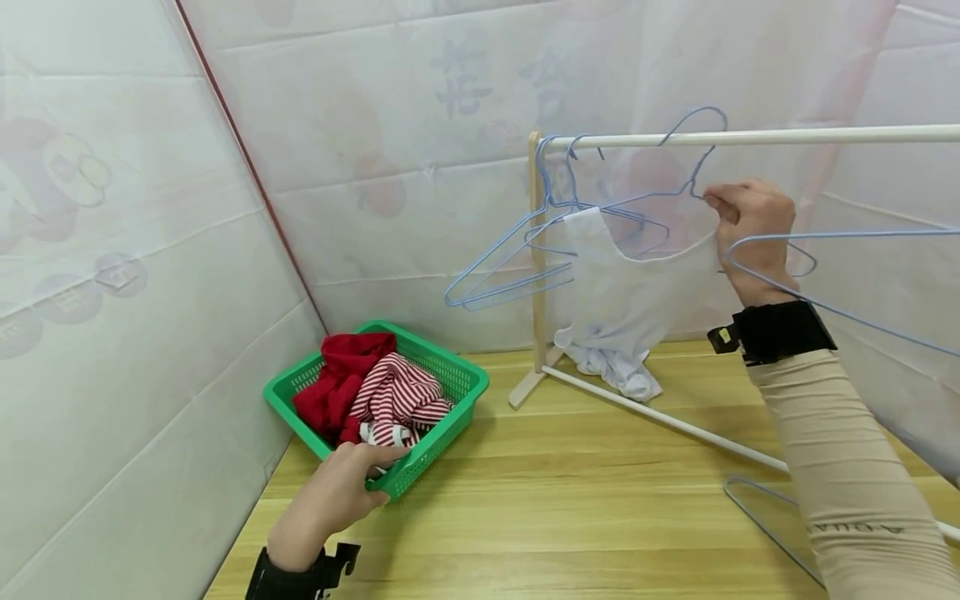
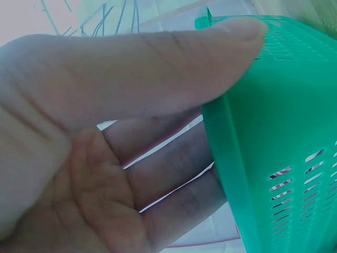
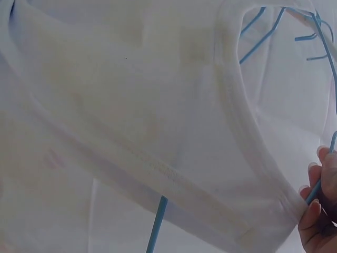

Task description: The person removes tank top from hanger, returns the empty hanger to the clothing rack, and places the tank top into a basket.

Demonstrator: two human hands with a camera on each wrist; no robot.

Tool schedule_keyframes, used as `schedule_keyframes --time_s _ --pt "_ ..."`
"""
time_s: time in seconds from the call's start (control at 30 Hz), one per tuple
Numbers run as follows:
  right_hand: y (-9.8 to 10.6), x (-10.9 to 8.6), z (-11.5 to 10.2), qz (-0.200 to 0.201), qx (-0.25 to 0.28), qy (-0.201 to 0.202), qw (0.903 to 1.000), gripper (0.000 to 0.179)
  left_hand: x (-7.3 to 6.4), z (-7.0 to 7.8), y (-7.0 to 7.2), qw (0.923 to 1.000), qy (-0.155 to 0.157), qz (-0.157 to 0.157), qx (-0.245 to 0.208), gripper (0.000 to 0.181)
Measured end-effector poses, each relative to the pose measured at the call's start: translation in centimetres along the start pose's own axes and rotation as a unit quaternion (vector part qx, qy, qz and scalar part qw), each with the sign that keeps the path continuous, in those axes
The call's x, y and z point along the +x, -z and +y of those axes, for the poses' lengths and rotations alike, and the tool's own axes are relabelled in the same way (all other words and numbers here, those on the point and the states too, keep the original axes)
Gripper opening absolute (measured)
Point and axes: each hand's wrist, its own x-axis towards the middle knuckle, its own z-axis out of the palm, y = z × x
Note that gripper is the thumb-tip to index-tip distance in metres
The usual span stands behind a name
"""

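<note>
A white sleeveless top [image 1: 637, 296] hangs from a blue wire clothes hanger [image 1: 692, 182], whose hook is up at the rail. My right hand [image 1: 757, 223] pinches the hanger's wire close to the top's right shoulder strap. In the right wrist view the top's neckline [image 3: 239, 113] spreads wide, with fingertips at the strap's end. Down at the left, my left hand [image 1: 337, 492] grips the near corner of a green plastic basket [image 1: 471, 383], thumb outside and fingers behind the rim. Red cloth [image 1: 337, 383] and a red-and-white striped garment [image 1: 397, 387] lie inside the basket.
The white rail [image 1: 825, 135] runs from a wooden upright [image 1: 537, 317], with several bare blue hangers [image 1: 495, 250] at its left end. Another hanger [image 1: 847, 235] crosses before my right wrist. A hanger [image 1: 765, 529] lies low on the wooden table [image 1: 525, 500], near the stand's lower bar [image 1: 660, 417].
</note>
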Motion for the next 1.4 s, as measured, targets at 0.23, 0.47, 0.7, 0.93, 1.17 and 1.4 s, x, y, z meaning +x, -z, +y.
schedule_keyframes --time_s 0.23,0.47,0.7,0.93,1.17,1.4 --pt "0.5 -0.2 1.3 0.030 -0.004 -0.012 0.9995 0.020 0.0 0.0 0.0 1.0000 -0.004 -0.001 0.000 0.059" --pt "0.9 0.3 1.6 0.045 0.002 -0.019 0.9988 0.018 0.1 -0.1 0.0 1.0000 -0.003 -0.004 -0.004 0.060" --pt "1.4 0.5 1.8 0.055 0.001 -0.025 0.9981 0.020 0.1 0.0 0.0 1.0000 -0.001 -0.001 -0.004 0.060" --pt "2.0 0.7 2.3 0.062 -0.010 -0.046 0.9969 0.024 0.2 -0.1 0.0 1.0000 0.006 0.000 -0.001 0.060" --pt "2.3 0.0 3.6 0.030 -0.020 -0.028 0.9990 0.027 0.1 -0.1 0.0 0.9999 0.011 0.002 0.000 0.060" --pt "2.9 -1.4 3.8 -0.012 -0.019 -0.010 0.9997 0.019 0.0 0.0 0.0 1.0000 0.005 0.005 0.004 0.060"
